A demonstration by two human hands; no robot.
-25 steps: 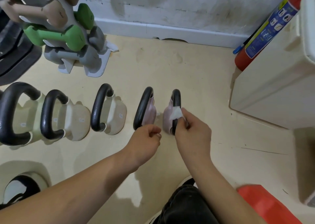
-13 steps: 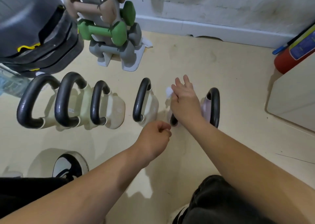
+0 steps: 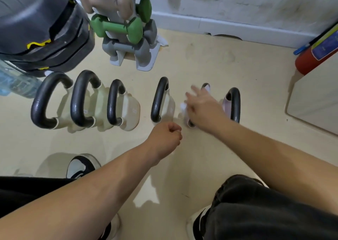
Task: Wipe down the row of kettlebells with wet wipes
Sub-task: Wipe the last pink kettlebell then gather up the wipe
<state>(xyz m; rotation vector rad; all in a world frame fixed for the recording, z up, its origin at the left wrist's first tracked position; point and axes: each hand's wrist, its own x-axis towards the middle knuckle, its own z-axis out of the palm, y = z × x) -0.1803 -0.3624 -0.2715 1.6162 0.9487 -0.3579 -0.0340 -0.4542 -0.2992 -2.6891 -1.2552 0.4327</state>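
Several kettlebells with black handles stand in a row on the beige floor. The four on the left are cream, the nearest of them just left of my hands. The two on the right are pale pink. My right hand lies over the fifth kettlebell, fingers stretched out and blurred, pressing a white wet wipe against it; only a corner of the wipe shows. The last pink kettlebell stands free to the right. My left hand is a fist above the floor in front of the row, holding nothing I can see.
A grey rack of green, grey and tan dumbbells stands behind the row. Dark stacked weights and a water bottle fill the left. A red fire extinguisher and a white box stand at right. My shoe is near.
My right hand left the last pink kettlebell's handle and moved left with the wipe onto the fifth one, fingers spread. The view swung left. My left fist barely moved.
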